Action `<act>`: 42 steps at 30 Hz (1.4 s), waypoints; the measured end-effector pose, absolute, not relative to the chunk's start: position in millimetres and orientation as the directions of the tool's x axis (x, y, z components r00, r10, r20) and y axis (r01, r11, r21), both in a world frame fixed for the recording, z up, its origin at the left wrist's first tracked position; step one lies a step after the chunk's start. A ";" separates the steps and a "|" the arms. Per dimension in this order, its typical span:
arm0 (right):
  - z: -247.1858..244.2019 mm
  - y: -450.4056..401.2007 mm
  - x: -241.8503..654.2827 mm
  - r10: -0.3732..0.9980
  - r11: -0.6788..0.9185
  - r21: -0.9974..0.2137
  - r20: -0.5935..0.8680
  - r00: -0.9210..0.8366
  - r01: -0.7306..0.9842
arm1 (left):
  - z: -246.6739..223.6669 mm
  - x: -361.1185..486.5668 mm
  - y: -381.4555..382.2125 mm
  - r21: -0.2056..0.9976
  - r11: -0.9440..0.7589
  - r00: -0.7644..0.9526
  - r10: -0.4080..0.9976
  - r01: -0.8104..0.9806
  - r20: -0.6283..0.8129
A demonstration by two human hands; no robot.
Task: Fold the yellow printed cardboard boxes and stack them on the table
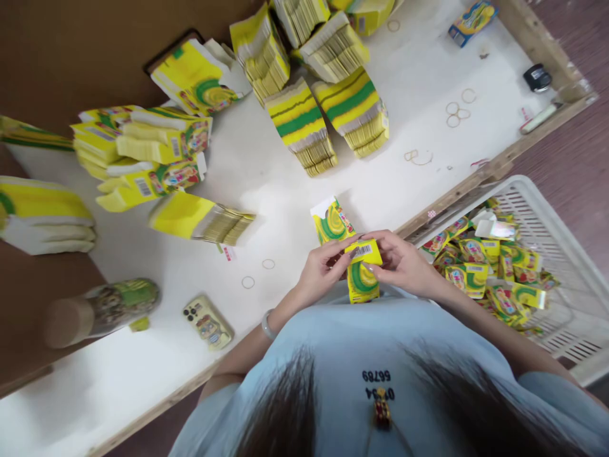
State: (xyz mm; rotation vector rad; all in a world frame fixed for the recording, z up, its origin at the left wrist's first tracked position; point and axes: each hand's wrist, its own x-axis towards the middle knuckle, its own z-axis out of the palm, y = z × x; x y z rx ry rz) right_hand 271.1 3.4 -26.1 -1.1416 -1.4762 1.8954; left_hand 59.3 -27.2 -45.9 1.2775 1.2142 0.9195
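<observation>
Close to my body, both hands are on a small yellow and green cardboard box [364,284] with a barcode on its upper part. My left hand [324,266] pinches it from the left, with fingertips at the barcode. From the right, my right hand [404,261] grips the same box, thumb on its front. Another yellow and green carton [330,221] with a white end lies just beyond my fingers; where it meets the held box is hidden. Bundled stacks of flat cartons [304,124] lie farther back on the white table [285,197].
To my right, a white plastic basket [566,254] holds many small boxes. Loose cartons [147,149] pile up at left, near a bottle [121,304] and a phone [208,322]. Rubber bands [457,114], a black object [537,77] and a blue-yellow box [472,22] lie at far right.
</observation>
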 end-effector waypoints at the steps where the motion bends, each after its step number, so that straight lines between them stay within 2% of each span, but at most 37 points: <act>1: -24.7 5.3 271.9 0.776 -0.306 -0.943 -0.325 -0.540 0.127 | -46.0 59.7 -27.0 0.985 0.116 0.171 0.976 0.128 -0.137; 10: -25.1 5.0 270.5 0.769 -0.325 -0.944 -0.302 -0.563 0.063 | -48.1 59.6 -28.6 0.985 0.119 0.190 0.972 0.122 -0.141; 16: -24.8 7.5 276.7 0.748 -0.375 -0.925 -0.338 -0.571 0.058 | -48.6 57.9 -25.1 0.986 0.078 0.206 0.972 0.149 -0.109; 21: -29.6 9.0 283.8 0.658 -0.464 -0.885 -0.361 -0.661 0.021 | -44.8 52.0 -29.0 0.986 0.059 0.317 0.942 0.157 -0.107; 24: -36.2 2.5 275.4 0.735 -0.475 -0.880 -0.394 -0.552 -0.005 | -46.1 43.7 -23.4 0.979 -0.028 0.412 0.909 0.200 -0.059; 26: -38.6 1.4 280.3 0.831 -0.392 -0.919 -0.369 -0.416 0.033 | -53.4 35.1 -7.4 0.942 -0.145 0.369 0.929 0.301 0.025; 27: -38.5 2.8 290.5 0.885 -0.319 -0.943 -0.331 -0.328 0.093 | -59.7 30.1 4.5 0.908 -0.184 0.308 0.949 0.377 0.064; 29: -35.7 8.8 328.7 0.962 -0.160 -0.927 -0.224 -0.157 0.340 | -76.3 19.7 33.6 0.824 -0.168 0.135 0.984 0.540 0.112; 30: -33.4 12.1 355.0 0.982 -0.105 -0.851 -0.170 -0.080 0.515 | -85.8 14.9 49.0 0.788 -0.122 0.059 0.992 0.604 0.108; 32: -28.1 16.3 411.7 0.975 -0.065 -0.517 -0.216 -0.057 0.853 | -103.7 7.8 76.9 0.763 -0.023 -0.013 0.999 0.646 0.041; 34: -23.7 15.7 457.3 0.965 -0.059 -0.180 -0.261 0.010 0.982 | -116.7 4.2 97.0 0.775 0.044 -0.035 0.999 0.631 -0.029; 35: -22.3 14.6 470.8 0.965 -0.058 -0.071 -0.260 0.037 0.996 | -120.6 3.5 103.5 0.784 0.062 -0.048 0.998 0.617 -0.041; 36: -21.6 13.7 476.6 0.969 -0.057 -0.021 -0.243 0.050 0.998 | -122.9 3.1 108.0 0.793 0.069 -0.064 0.997 0.606 -0.037; 38: -23.0 15.7 465.8 0.983 -0.040 -0.066 -0.182 0.028 0.997 | -123.2 2.2 112.6 0.801 0.062 -0.080 0.997 0.595 -0.018; 42: -36.4 36.3 380.3 0.993 0.093 -0.390 -0.031 -0.114 0.916 | -110.1 -1.4 112.2 0.768 -0.021 0.022 1.000 0.640 0.010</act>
